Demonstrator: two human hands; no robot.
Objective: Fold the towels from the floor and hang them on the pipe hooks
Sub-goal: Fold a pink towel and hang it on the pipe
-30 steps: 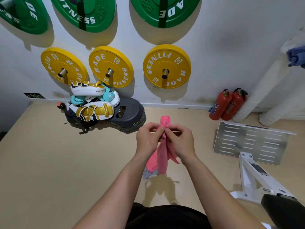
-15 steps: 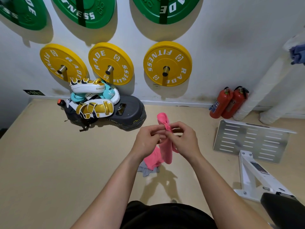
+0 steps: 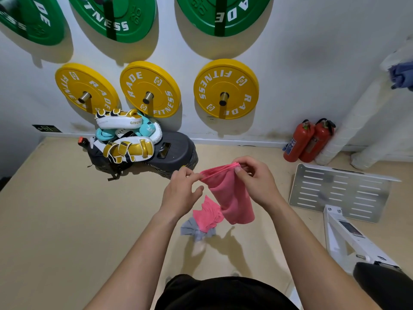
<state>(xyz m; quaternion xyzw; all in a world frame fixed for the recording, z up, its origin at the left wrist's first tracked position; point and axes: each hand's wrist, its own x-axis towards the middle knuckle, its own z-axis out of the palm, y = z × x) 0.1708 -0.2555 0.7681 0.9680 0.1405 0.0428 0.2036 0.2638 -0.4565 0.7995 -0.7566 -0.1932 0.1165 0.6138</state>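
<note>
At the bottom edge of the frame a black shirt (image 3: 223,291) shows, and two bare forearms reach up from it toward the middle. Just above them the left hand (image 3: 181,193) and the right hand (image 3: 257,182) hold a pink towel (image 3: 232,198) in the air over the floor (image 3: 67,231). The left thumb and forefinger pinch the left end of its bunched top edge, while the other fingers (image 3: 199,190) of that hand lie loosely spread. The right thumb and fingers curl round the right end of the same edge and pinch it. The towel hangs from that edge, doubled over, and slants to the lower right.

Below the hands, on the beige floor, lies a second pink towel (image 3: 207,215), crumpled, and it partly covers a grey towel (image 3: 194,230).

At the lower right stands a white metal frame (image 3: 348,240) with a black pad (image 3: 384,285) at the corner. A slotted metal plate (image 3: 339,191) lies flat just beyond the frame.

Farther back, left of centre, a heap of white, gold and turquoise boxing pads (image 3: 125,139) leans on a dark box (image 3: 174,153) against the wall. Two red fire extinguishers (image 3: 308,140) stand side by side at the foot of the wall on the right, just beside a white wrapped pipe (image 3: 348,130). A blue cloth (image 3: 402,74) hangs on the pipe at the upper right edge.

On the white wall three yellow weight plates (image 3: 225,88) hang in a row on pegs, and green weight plates (image 3: 116,16) hang above them along the top of the frame.
</note>
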